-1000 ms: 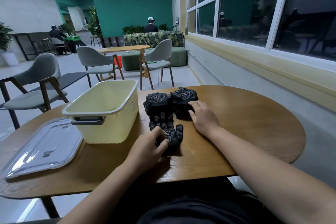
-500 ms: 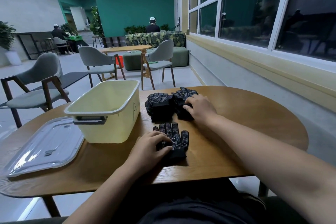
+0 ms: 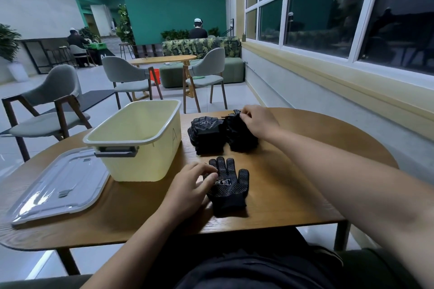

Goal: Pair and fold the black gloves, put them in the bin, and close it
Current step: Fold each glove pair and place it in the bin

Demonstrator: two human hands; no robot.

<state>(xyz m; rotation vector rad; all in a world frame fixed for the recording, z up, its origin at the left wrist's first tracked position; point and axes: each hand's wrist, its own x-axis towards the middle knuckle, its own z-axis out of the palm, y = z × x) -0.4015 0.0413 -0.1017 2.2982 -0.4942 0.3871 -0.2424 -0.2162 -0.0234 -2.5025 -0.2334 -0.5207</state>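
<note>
A single black dotted glove [image 3: 229,185] lies flat on the wooden table [image 3: 293,171], fingers pointing away from me. My left hand [image 3: 187,185] rests on its left edge with relaxed fingers. Farther back sit two stacks of black gloves, one on the left [image 3: 205,135] and one on the right [image 3: 239,135]. My right hand [image 3: 258,119] pinches the top glove of the right stack at its far edge. The pale yellow bin [image 3: 138,138] stands open to the left of the stacks. Its clear lid [image 3: 58,185] lies flat at the table's left.
The table's front edge runs just past the single glove. Grey chairs [image 3: 47,105] stand behind the table on the left. A wall with windows [image 3: 328,19] runs along the right. Two people sit far back in the room.
The single glove has been drawn toward me and now lies apart from the stacks. My right hand has moved to the far edge of the right stack and curled onto its top glove.
</note>
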